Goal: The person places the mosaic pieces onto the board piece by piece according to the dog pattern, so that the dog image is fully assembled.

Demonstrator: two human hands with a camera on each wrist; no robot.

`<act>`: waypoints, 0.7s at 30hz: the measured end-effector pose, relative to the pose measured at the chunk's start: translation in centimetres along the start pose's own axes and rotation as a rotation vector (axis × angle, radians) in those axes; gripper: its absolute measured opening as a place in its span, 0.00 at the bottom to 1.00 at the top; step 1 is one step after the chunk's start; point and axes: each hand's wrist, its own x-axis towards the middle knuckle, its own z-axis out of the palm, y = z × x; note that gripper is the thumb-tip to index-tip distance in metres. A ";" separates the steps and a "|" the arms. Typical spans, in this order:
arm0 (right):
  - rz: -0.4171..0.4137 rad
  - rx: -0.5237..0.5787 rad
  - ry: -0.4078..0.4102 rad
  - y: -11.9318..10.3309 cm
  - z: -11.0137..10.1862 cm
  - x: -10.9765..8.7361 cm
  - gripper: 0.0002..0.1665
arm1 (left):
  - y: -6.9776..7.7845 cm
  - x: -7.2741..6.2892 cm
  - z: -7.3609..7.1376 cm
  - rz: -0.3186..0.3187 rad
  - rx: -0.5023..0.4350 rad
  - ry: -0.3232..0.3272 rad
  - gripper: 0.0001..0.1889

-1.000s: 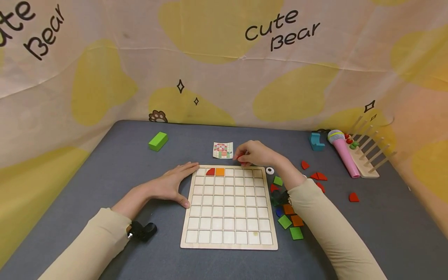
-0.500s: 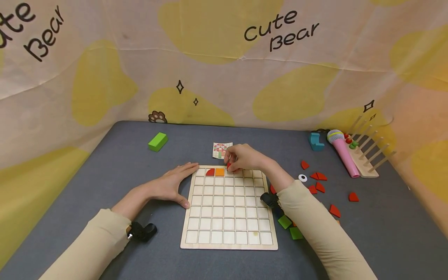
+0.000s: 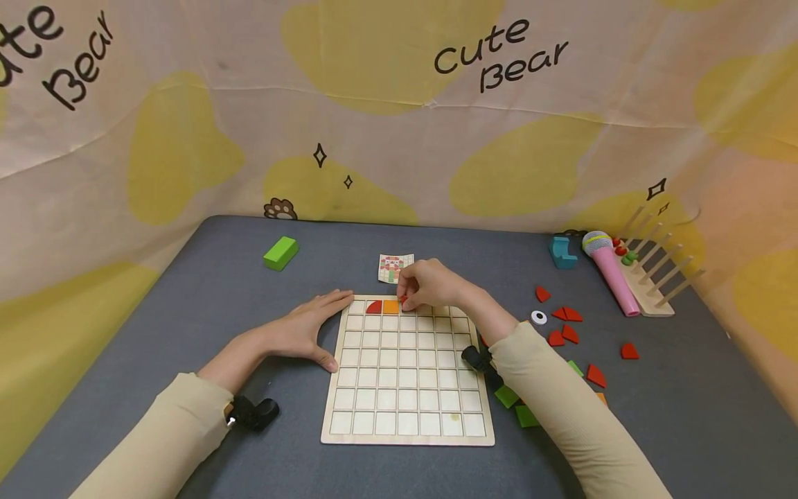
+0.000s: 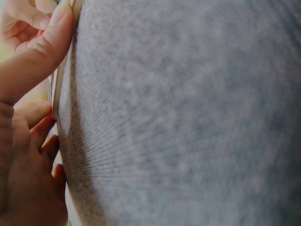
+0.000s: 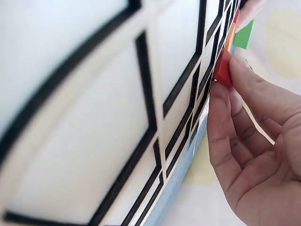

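A wooden grid board lies on the dark table. In its far row sit a red quarter-circle tile and, right beside it, an orange square tile. My right hand pinches another red tile between thumb and fingers, at the cell just right of the orange one. My left hand is spread along the board's left edge, thumb and fingertips touching it. In the left wrist view the left thumb lies at the board's edge.
A small pattern card lies behind the board. Loose red tiles, green tiles and a white eye-like disc lie to the right. Farther off are a green block, a teal piece, a pink microphone and a pegged rack.
My right hand has moved left with the red tile, from beyond the board's far edge down to the cell beside the orange tile. The white disc appears farther right. My left hand stays put.
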 end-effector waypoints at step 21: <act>0.013 -0.015 -0.006 0.2 0.3 0.0 0.04 | -0.2 0.0 0.2 0.009 0.002 0.007 0.64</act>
